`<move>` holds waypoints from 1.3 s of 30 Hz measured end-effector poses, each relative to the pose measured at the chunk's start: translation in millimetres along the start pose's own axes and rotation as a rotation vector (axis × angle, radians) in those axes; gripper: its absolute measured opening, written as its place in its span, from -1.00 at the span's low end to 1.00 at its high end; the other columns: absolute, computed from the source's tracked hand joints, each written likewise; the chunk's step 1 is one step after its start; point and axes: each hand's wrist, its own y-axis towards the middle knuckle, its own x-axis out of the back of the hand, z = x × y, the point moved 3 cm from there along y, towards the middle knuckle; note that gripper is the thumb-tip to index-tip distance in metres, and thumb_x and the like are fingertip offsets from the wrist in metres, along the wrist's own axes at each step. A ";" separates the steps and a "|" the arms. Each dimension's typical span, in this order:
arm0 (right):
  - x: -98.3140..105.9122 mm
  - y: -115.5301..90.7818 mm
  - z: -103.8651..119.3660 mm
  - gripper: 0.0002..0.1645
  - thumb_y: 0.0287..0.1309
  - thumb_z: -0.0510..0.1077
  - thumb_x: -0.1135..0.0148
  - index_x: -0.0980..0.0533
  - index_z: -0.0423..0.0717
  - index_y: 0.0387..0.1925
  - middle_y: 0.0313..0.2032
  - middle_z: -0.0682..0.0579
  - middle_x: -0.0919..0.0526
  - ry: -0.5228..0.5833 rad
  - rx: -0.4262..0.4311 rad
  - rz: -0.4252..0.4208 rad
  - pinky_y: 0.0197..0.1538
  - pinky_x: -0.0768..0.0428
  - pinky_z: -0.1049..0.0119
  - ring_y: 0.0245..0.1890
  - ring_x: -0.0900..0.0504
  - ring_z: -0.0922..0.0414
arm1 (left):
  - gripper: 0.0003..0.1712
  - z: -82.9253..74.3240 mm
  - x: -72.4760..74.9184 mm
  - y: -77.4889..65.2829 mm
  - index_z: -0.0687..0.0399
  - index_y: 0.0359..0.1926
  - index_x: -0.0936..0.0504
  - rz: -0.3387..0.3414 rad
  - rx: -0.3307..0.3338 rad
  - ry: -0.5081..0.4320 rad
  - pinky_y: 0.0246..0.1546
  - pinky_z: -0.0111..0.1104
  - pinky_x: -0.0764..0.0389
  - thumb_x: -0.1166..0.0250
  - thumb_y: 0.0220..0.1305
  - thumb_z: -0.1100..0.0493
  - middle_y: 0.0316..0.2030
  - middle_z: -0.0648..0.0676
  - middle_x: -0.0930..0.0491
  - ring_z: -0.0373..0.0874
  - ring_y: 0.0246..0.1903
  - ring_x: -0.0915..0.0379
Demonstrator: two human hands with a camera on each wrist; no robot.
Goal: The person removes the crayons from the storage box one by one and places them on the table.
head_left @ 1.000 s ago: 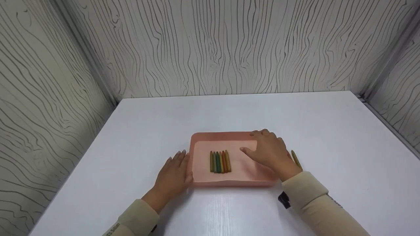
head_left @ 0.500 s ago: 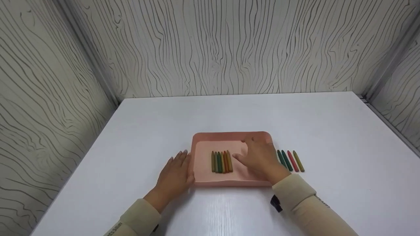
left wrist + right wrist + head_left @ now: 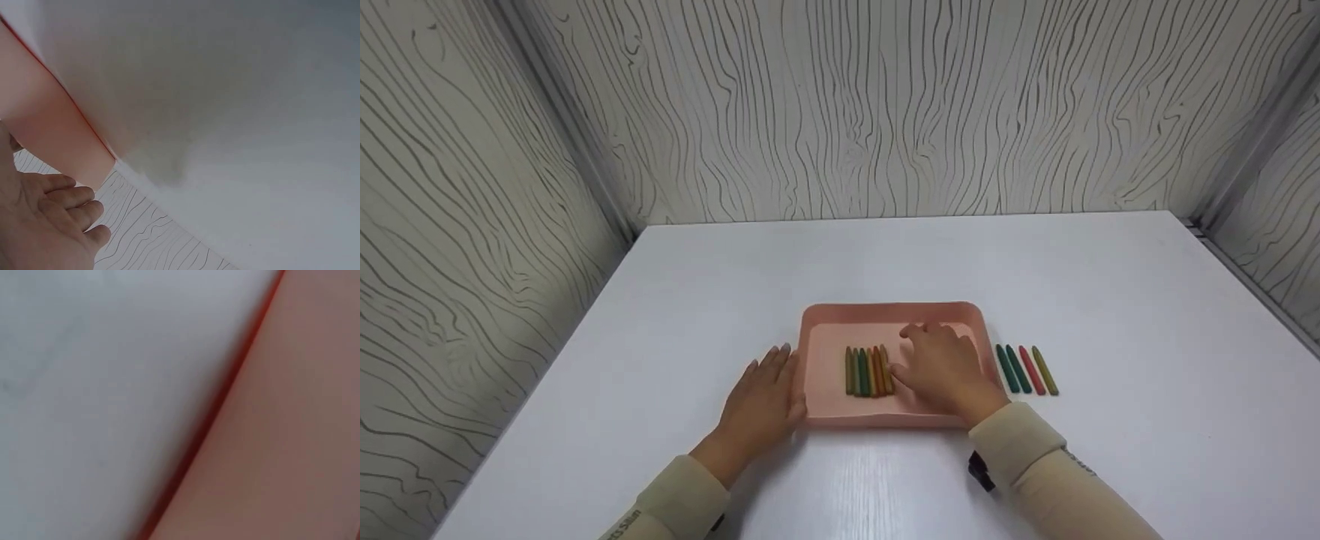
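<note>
A pink tray (image 3: 823, 375) sits on the white table in the head view. Inside it several crayons (image 3: 863, 373), green, yellow and orange-brown, lie side by side in a row. My right hand (image 3: 945, 367) is over the tray's right half, its fingers loosely bent and its thumb close beside the rightmost crayon. Flat along the tray's left wall rests my left hand (image 3: 761, 394), fingers extended; the left wrist view shows this hand (image 3: 53, 219) by the pink wall (image 3: 62, 124). The right wrist view holds only tray wall (image 3: 270, 427) and table, no fingers.
Right of the tray, several more crayons lie in a row on the table: two green, one red (image 3: 1032, 370) and one yellow-green (image 3: 1045, 370). White wood-patterned panels (image 3: 847, 112) stand behind the table (image 3: 720, 277) and at both sides.
My right hand has moved left and toward me, from the tray's right edge to near the crayons inside, uncovering the row on the table. The left hand stays at the tray wall.
</note>
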 end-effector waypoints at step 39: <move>-23.4 9.9 5.2 -0.65 0.00 -0.31 -0.25 -0.53 -0.24 -0.10 -0.31 0.04 -0.60 0.511 -0.143 0.082 -0.21 -0.56 0.18 -0.28 -0.57 0.11 | -0.35 -0.8 1.4 -0.8 0.39 0.33 -0.25 0.004 0.009 -0.036 0.30 0.00 -0.10 0.01 0.34 0.07 0.34 0.28 -0.22 0.15 0.35 -0.06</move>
